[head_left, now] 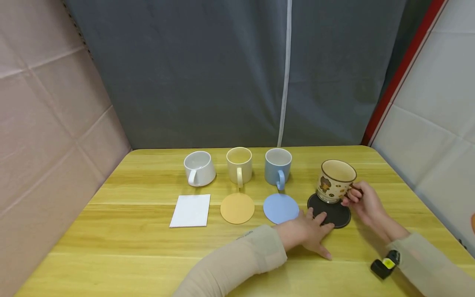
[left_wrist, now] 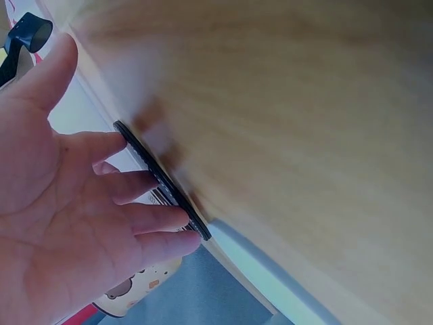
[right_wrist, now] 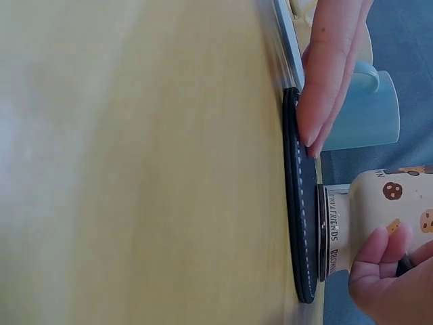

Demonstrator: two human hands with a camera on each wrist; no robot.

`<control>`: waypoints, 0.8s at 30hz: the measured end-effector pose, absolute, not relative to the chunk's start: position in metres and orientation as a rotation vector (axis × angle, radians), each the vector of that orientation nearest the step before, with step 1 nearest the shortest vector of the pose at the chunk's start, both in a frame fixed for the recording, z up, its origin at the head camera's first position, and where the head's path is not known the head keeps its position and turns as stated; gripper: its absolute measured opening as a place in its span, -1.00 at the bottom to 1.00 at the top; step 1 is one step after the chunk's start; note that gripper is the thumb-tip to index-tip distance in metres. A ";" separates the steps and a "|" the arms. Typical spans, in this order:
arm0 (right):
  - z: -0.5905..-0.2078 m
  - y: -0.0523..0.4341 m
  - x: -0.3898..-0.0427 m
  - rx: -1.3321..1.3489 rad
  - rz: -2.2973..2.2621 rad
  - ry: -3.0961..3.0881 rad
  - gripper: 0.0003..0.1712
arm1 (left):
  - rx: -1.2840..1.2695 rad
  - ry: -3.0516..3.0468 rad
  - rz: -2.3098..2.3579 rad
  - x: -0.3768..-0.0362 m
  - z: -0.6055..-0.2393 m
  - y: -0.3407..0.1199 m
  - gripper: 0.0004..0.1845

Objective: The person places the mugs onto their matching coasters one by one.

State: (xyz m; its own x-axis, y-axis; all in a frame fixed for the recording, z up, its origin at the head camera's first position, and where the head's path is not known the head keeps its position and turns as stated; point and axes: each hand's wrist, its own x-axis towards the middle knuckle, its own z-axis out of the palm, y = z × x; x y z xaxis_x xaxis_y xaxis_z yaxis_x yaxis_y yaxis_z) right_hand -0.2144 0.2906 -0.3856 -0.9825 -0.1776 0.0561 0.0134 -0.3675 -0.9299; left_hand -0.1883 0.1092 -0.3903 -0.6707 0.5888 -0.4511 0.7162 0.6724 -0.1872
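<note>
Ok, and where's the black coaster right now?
In the head view, the black coaster lies toward the right of the table, beneath the patterned mug and right of the blue coaster; the left hand touches its edge.

the right hand [head_left: 366, 206] partly hides the handle [head_left: 357, 189] of the patterned mug [head_left: 334, 183]; the left hand [head_left: 311, 232] covers part of the black coaster [head_left: 338, 214] — and a sliver of the blue coaster [head_left: 281, 208]. lettering [head_left: 244, 235] on the left sleeve [head_left: 233, 262] — cut off below — is too small to read.
</note>
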 end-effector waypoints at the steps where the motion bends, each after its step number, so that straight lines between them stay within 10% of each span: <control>1: -0.386 0.291 -0.214 -0.225 -2.495 1.700 -0.56 | 1.028 2.534 -0.502 -0.188 -0.390 0.109 -0.16; 24: -0.389 0.293 -0.202 -0.328 -2.422 1.805 -0.54 | 1.042 2.543 -0.484 -0.187 -0.390 0.108 -0.16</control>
State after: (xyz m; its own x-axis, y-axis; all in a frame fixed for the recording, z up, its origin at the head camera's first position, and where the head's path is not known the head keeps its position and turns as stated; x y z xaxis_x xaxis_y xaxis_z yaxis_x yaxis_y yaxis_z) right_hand -0.2023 0.2934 -0.3893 -0.9714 -0.2102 0.1104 -0.0458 -0.2905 -0.9558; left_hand -0.1868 0.1082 -0.3898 -0.6685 0.6000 -0.4394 0.7195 0.6713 -0.1780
